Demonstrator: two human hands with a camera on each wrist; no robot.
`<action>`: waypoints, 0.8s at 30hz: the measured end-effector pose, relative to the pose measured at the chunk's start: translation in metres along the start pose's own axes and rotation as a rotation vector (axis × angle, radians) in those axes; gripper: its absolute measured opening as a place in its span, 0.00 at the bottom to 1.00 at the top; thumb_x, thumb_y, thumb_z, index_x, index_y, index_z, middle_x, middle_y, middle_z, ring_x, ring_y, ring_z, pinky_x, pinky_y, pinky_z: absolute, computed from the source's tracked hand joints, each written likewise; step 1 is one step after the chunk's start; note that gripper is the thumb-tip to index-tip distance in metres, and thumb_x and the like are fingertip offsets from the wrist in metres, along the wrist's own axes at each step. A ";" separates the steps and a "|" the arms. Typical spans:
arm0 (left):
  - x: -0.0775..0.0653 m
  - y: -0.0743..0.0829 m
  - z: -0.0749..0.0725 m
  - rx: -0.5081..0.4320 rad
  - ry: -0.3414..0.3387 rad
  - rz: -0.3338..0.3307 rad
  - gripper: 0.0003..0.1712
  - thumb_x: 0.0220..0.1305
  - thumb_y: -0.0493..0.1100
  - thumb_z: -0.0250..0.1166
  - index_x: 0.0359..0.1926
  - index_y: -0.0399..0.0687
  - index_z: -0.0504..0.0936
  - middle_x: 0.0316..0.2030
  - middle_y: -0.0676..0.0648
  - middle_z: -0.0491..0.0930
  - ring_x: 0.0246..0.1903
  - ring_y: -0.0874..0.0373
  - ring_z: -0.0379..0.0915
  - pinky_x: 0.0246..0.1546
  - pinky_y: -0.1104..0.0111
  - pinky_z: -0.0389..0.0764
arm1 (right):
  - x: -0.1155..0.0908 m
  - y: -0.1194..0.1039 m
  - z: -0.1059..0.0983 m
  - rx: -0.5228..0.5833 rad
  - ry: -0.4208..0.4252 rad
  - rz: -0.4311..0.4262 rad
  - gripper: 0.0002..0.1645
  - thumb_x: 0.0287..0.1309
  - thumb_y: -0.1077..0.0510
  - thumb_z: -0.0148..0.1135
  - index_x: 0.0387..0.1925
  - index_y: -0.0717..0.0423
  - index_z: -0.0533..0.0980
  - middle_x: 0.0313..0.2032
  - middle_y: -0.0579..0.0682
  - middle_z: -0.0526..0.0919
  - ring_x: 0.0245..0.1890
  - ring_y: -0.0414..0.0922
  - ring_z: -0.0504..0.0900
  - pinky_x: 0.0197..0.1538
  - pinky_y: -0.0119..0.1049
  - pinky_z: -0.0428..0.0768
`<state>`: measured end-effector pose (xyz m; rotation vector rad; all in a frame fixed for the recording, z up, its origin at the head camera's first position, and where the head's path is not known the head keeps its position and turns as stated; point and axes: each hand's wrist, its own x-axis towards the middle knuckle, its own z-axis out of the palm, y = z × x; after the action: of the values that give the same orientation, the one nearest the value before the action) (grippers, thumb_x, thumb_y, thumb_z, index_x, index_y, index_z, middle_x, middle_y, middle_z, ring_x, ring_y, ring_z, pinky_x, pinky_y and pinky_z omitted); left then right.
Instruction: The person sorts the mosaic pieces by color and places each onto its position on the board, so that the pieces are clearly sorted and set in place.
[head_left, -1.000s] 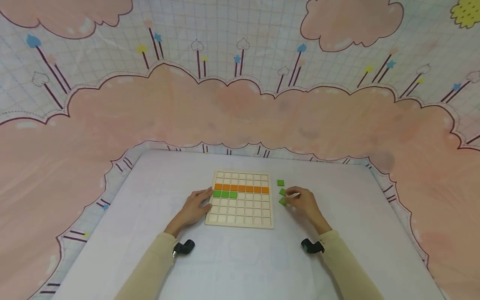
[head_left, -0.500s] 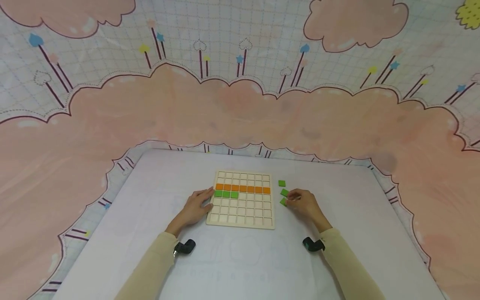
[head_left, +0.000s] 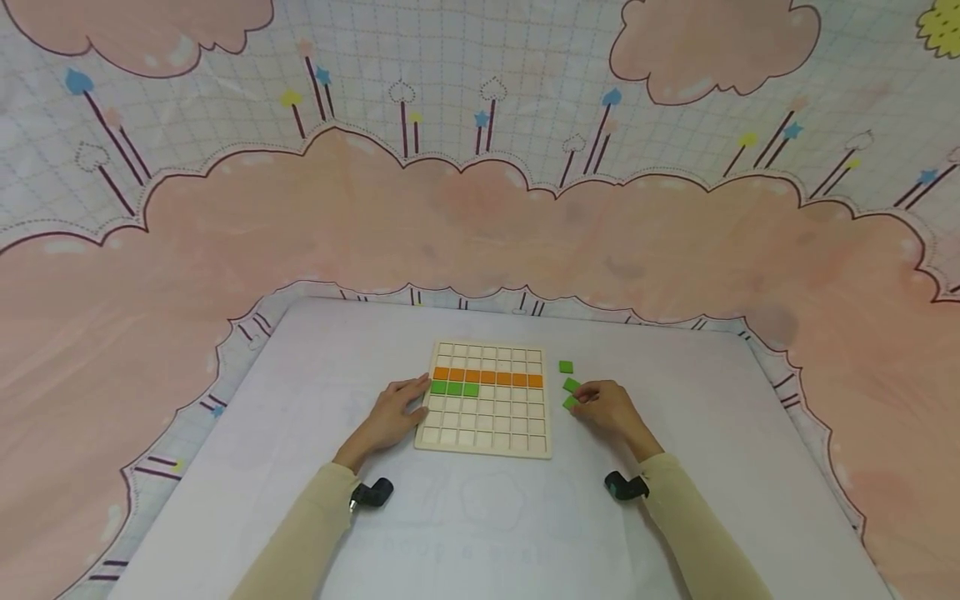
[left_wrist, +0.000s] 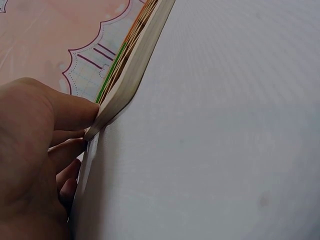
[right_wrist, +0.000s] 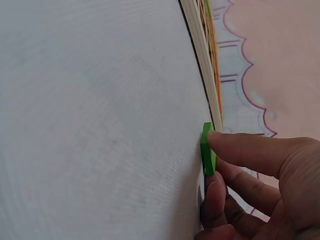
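Observation:
A pale wooden grid board lies flat on the white table. One of its rows is filled with orange tiles, and three green tiles sit at the left of the row below. Fingertips and thumb of my left hand touch the board's left edge, fingers fairly straight; the left wrist view has the thumb at the board's side. Right of the board, my right hand pinches a loose green tile between thumb and fingers, low over the table.
Two more loose green tiles, a far one and a nearer one, lie in a column beyond the pinched tile. A patterned cloth rises behind the table. Black wrist cameras sit at both sleeves.
The right thumb and fingers have closed in slightly on the nearest loose green tile. The left hand stays at the board's edge, and the tiles on the board are unchanged.

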<state>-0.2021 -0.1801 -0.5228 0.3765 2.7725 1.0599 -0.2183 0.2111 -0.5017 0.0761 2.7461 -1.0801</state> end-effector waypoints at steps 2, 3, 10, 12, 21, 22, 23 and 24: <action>0.000 0.001 -0.001 -0.007 -0.001 0.000 0.33 0.70 0.42 0.59 0.73 0.45 0.62 0.75 0.47 0.58 0.73 0.43 0.51 0.70 0.42 0.56 | 0.000 0.000 -0.001 -0.010 -0.004 -0.016 0.15 0.51 0.60 0.71 0.42 0.59 0.82 0.38 0.53 0.84 0.40 0.47 0.79 0.45 0.40 0.77; 0.000 0.001 -0.001 -0.009 -0.001 0.000 0.33 0.70 0.42 0.59 0.73 0.44 0.62 0.75 0.47 0.58 0.73 0.43 0.51 0.70 0.42 0.56 | -0.001 0.000 -0.002 -0.013 -0.004 -0.023 0.14 0.51 0.61 0.70 0.42 0.58 0.82 0.38 0.52 0.84 0.40 0.47 0.79 0.45 0.40 0.76; 0.001 -0.003 0.000 0.000 0.002 0.036 0.33 0.69 0.42 0.59 0.72 0.42 0.63 0.75 0.46 0.59 0.72 0.42 0.52 0.69 0.41 0.55 | -0.004 0.003 -0.003 0.031 0.011 -0.042 0.12 0.53 0.64 0.68 0.41 0.57 0.81 0.38 0.53 0.84 0.39 0.47 0.78 0.43 0.40 0.76; 0.001 -0.004 0.000 0.000 0.003 0.040 0.33 0.69 0.43 0.59 0.72 0.43 0.63 0.75 0.46 0.59 0.72 0.42 0.52 0.69 0.41 0.55 | -0.005 0.004 -0.002 0.047 0.020 -0.038 0.11 0.54 0.63 0.68 0.41 0.57 0.81 0.38 0.52 0.84 0.39 0.47 0.77 0.42 0.39 0.76; 0.002 -0.005 0.002 -0.012 0.000 0.024 0.32 0.69 0.43 0.59 0.72 0.44 0.64 0.75 0.47 0.58 0.72 0.43 0.51 0.69 0.41 0.56 | -0.005 0.000 0.001 0.125 0.035 -0.031 0.10 0.56 0.63 0.68 0.41 0.59 0.81 0.38 0.54 0.84 0.37 0.46 0.78 0.36 0.32 0.76; 0.001 -0.005 0.002 -0.014 0.000 0.028 0.32 0.70 0.43 0.59 0.72 0.44 0.64 0.75 0.47 0.58 0.72 0.43 0.51 0.69 0.41 0.55 | -0.006 -0.002 0.001 0.134 0.036 -0.032 0.10 0.56 0.63 0.68 0.41 0.58 0.81 0.38 0.54 0.84 0.37 0.46 0.78 0.37 0.32 0.76; 0.001 -0.005 0.001 -0.015 0.001 0.029 0.32 0.69 0.43 0.59 0.72 0.44 0.64 0.75 0.47 0.59 0.72 0.43 0.51 0.69 0.41 0.56 | -0.006 -0.003 0.002 0.144 0.038 -0.034 0.10 0.56 0.63 0.68 0.41 0.58 0.81 0.39 0.54 0.84 0.38 0.46 0.78 0.37 0.32 0.77; 0.001 -0.005 0.001 -0.018 0.000 0.031 0.32 0.69 0.43 0.59 0.72 0.43 0.64 0.75 0.47 0.59 0.72 0.43 0.51 0.69 0.41 0.56 | -0.006 -0.005 0.002 0.149 0.039 -0.036 0.10 0.56 0.63 0.67 0.42 0.58 0.81 0.39 0.54 0.84 0.38 0.46 0.78 0.37 0.32 0.77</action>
<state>-0.2033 -0.1826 -0.5268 0.4177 2.7642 1.0914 -0.2127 0.2062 -0.4984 0.0695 2.7068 -1.3057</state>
